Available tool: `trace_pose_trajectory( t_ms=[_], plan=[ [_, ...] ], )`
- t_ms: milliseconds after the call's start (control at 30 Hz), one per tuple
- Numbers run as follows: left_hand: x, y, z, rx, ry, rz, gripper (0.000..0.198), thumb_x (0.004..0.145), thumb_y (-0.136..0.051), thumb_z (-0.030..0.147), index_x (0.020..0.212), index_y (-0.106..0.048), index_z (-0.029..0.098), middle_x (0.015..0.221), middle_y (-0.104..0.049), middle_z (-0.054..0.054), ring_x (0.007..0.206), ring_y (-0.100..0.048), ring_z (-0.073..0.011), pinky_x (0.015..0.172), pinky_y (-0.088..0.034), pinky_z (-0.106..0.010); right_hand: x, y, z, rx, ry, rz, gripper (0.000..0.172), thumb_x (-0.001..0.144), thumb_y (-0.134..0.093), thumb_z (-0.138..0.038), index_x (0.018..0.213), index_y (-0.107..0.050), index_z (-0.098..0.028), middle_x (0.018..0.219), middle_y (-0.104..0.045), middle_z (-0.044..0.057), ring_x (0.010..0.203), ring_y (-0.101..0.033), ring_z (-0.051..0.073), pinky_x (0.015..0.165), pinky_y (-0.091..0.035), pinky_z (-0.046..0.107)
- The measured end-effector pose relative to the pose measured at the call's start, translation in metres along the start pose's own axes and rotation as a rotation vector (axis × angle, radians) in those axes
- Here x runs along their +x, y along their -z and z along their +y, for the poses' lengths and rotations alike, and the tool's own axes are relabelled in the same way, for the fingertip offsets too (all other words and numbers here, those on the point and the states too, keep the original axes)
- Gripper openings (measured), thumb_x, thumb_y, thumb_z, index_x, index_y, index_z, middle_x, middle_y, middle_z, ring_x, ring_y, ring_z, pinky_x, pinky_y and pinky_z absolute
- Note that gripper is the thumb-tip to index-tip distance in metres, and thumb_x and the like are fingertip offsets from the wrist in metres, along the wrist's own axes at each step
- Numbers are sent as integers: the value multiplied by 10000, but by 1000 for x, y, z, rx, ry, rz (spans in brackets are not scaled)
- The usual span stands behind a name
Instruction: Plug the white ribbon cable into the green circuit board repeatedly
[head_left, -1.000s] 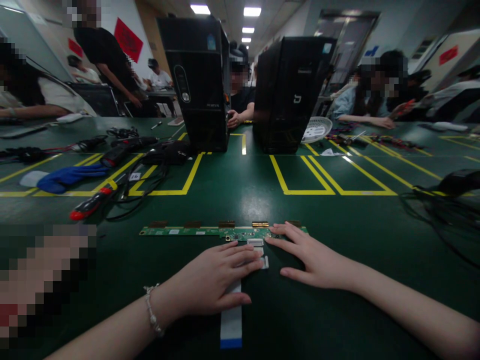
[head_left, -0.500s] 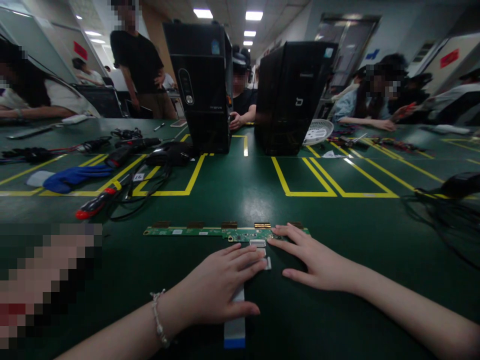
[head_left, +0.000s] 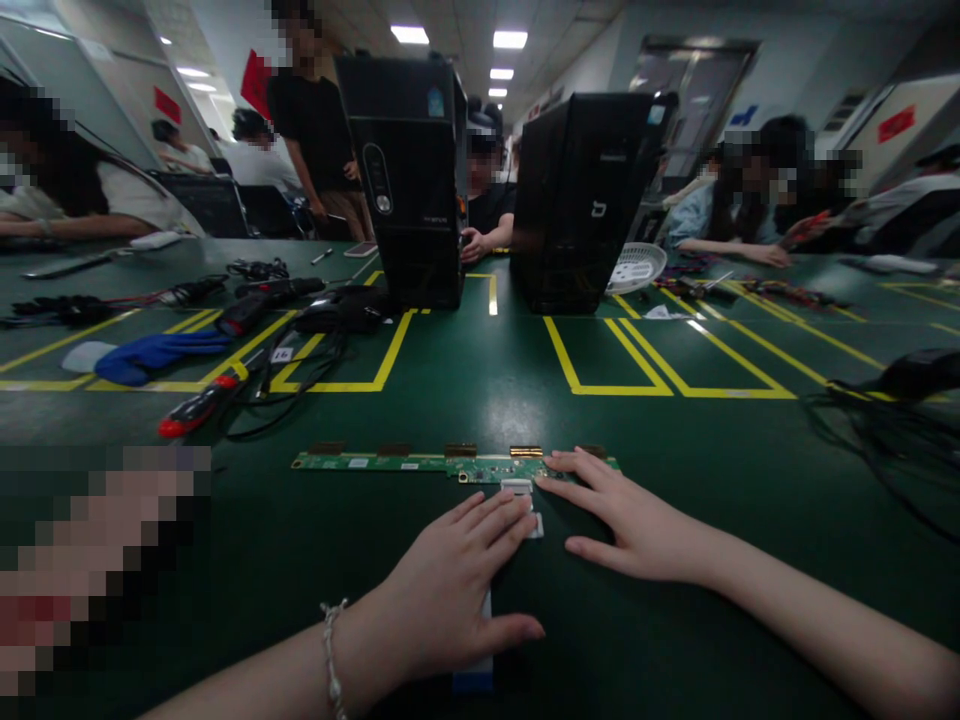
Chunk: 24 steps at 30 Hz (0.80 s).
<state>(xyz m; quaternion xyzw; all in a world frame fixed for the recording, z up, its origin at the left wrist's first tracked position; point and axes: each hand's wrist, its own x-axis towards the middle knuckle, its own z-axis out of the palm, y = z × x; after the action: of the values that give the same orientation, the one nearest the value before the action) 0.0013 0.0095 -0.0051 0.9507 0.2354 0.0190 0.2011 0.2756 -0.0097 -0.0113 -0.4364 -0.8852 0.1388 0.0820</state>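
A long, narrow green circuit board point(head_left: 420, 465) with copper-coloured tabs along its far edge lies flat on the green table. My right hand point(head_left: 619, 510) rests its fingertips on the board's right part, fingers spread. Just in front of the white connector point(head_left: 516, 487), my left hand point(head_left: 465, 570) lies palm down with its fingers stretched over a white flat ribbon cable point(head_left: 474, 672). The cable's near end is blue; its middle is hidden under that hand. A small white piece point(head_left: 537, 526) shows beside the left fingertips.
Two black computer towers point(head_left: 409, 190) point(head_left: 585, 200) stand ahead. At left lie a red-black screwdriver point(head_left: 199, 405), a blue glove point(head_left: 161, 355) and black cables. More cables point(head_left: 877, 430) lie at right, and a white basket point(head_left: 637, 268) sits behind. Several people sit or stand around.
My left hand has shifted slightly right and lower over the ribbon cable, covering more of it. My right hand stays on the board. The standing person behind appears farther right.
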Motion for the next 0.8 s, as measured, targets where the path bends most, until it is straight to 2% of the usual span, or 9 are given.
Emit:
trace_pose_trajectory(
  t_ms=[267,400,500,633,800],
  plan=[
    [-1,-4,2,7,6,12,844,889,-404,724,1517,-305,169,1588,-277,-100,1464,-236,-276,1198,-187,-461,0,2,-2,14,-26,-9,633,925,-515,-521,1480,-369,-253,1525,-328,139,1428,-267,325,1124,-307,581],
    [1,-3,1,37,-33,64,779,906,-421,688,1499,-347,187,1566,-342,-107,1449,-281,-273,1200,-168,-482,0,-1,-1,34,-13,18,632,915,-538,-509,1474,-379,-258,1512,-346,134,1414,-293,316,1136,-288,571],
    [0,2,0,47,-77,101,675,943,-439,605,1481,-377,202,1565,-349,-100,1448,-287,-272,1193,-200,-493,0,-2,0,37,-20,19,631,918,-535,-502,1477,-373,-257,1516,-339,129,1418,-285,313,1141,-287,559],
    [-5,9,-1,22,-85,247,476,1012,-389,411,1464,-389,262,1574,-333,-56,1448,-285,-244,1168,-280,-488,0,0,-2,16,-21,6,611,943,-496,-500,1489,-343,-274,1526,-328,111,1422,-280,298,1159,-258,554],
    [-12,27,-7,113,-20,456,384,1014,-374,295,1373,-494,231,1495,-442,-82,1383,-390,-250,1118,-364,-495,-1,3,-4,-4,-40,-2,576,958,-471,-487,1484,-353,-285,1520,-337,105,1402,-313,299,1148,-279,554]
  ],
)
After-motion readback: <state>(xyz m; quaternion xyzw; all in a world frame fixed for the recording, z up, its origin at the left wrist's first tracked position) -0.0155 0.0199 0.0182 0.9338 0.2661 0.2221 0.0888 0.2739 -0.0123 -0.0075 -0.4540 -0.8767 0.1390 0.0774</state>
